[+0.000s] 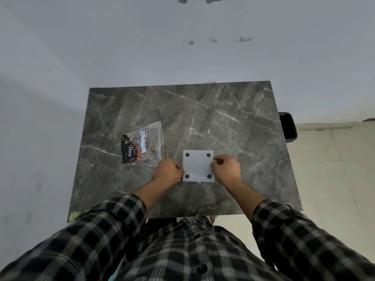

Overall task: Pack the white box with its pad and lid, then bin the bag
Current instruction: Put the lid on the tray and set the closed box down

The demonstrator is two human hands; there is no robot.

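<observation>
A square white box (198,166) with a dark round dot near each corner lies flat on the grey marble table (233,122), near the front middle. My left hand (168,171) grips its left edge and my right hand (226,166) pinches its right edge. Whether the face I see is the lid or the underside, I cannot tell. A crumpled clear plastic bag (143,146) with a black printed card inside lies on the table, just left of my left hand and apart from the box. No separate pad is visible.
A black bin (288,126) stands on the floor beyond the table's right edge. A pale wall runs behind and to the left of the table. Light floor tiles lie to the right.
</observation>
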